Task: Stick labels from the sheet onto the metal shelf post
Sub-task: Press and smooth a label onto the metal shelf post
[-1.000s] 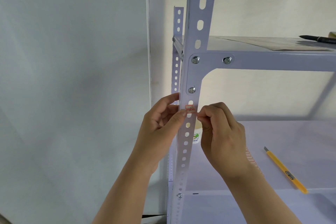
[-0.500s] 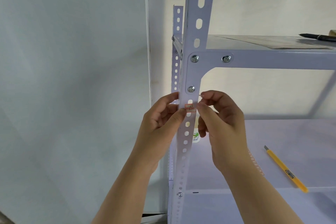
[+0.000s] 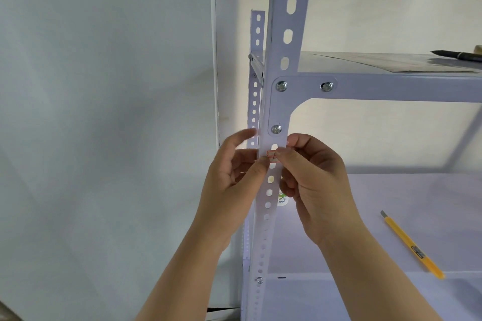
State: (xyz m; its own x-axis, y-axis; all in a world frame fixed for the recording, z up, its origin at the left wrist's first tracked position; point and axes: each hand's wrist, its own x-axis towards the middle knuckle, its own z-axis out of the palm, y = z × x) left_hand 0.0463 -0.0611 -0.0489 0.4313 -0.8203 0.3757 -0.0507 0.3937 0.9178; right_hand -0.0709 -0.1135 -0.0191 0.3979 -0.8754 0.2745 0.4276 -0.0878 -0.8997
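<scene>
Label on post: left hand thumb presses it, fingers loose; right hand fingers curled at its right end, pinch unclear.

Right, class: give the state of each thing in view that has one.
White perforated metal shelf post: upright, bolted.
Small red-bordered label: across the post.
Left hand: thumb presses the label.
Right hand: fingers pinch the label.
Yellow utility knife: lying on lower shelf.
Black pen: lying on top shelf.

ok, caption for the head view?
Left hand presses and right hand pinches a red-bordered label onto the metal shelf post; yellow knife nearby.
</scene>
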